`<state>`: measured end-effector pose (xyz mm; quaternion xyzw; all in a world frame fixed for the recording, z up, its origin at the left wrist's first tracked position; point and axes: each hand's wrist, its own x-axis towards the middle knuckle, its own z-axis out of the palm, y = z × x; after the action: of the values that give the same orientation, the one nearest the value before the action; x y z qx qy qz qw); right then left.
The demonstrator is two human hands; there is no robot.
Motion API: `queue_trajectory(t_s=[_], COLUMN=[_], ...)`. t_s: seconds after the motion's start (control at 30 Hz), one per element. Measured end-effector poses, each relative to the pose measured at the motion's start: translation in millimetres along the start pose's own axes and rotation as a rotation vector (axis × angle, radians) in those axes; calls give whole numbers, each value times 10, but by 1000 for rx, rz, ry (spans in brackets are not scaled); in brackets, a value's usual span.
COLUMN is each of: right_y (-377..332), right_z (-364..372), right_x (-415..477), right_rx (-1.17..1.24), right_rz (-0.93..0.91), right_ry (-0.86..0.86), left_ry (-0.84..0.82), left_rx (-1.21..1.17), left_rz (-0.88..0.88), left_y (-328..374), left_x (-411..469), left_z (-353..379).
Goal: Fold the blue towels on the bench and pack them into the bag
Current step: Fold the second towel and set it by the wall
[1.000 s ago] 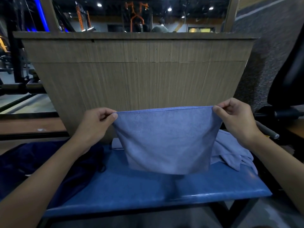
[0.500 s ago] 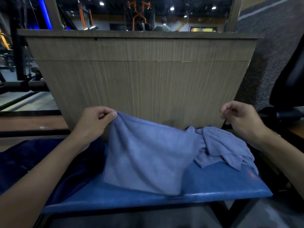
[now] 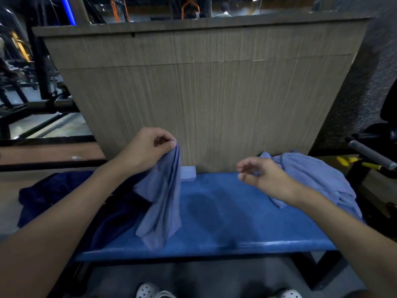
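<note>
Head view: left hand [image 3: 148, 147] pinches towel [image 3: 161, 201] top edge, thumb against fingers [image 3: 164, 137], above bench [image 3: 236, 222] left part. Cloth hangs pleated, likely gathered for next fold. Right hand [image 3: 264, 177] hovers over bench middle, fingers loosely curled, gripping nothing, probably going for free corner. Crumpled pile [image 3: 311, 175] at bench right end, awaiting folding. 1 folded towel [image 3: 188, 173] at bench back edge. Dark bag [image 3: 53, 190] at bench left end.

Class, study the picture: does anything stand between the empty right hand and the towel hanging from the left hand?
Nothing visible does. Between the right hand and the towel pinched by the left hand lies only bare blue bench. The crumpled towel pile sits on the other side of the right hand, further right.
</note>
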<state>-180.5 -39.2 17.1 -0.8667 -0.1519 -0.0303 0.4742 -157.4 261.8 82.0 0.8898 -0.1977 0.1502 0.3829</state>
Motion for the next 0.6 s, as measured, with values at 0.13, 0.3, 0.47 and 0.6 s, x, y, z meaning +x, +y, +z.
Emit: queue_trajectory(t_s=[0.13,0.3,0.47,0.6], right_y=[65,8,46,43], right_z=[169,242,342,481], right_x=[1,-104,-193,-205], right_rx=[12,65,89,26], right_rz=[0,-29,-75,-50], right_ry=[-57,-75,-4,87], left_ry=[73,137,171,159], left_rx=[-105,-211,-237,-244], left_rz=[20,31,119,183], left_y=[160,384,665,865], left_x=[109,333,579,731], left_z=[57,254,397,434])
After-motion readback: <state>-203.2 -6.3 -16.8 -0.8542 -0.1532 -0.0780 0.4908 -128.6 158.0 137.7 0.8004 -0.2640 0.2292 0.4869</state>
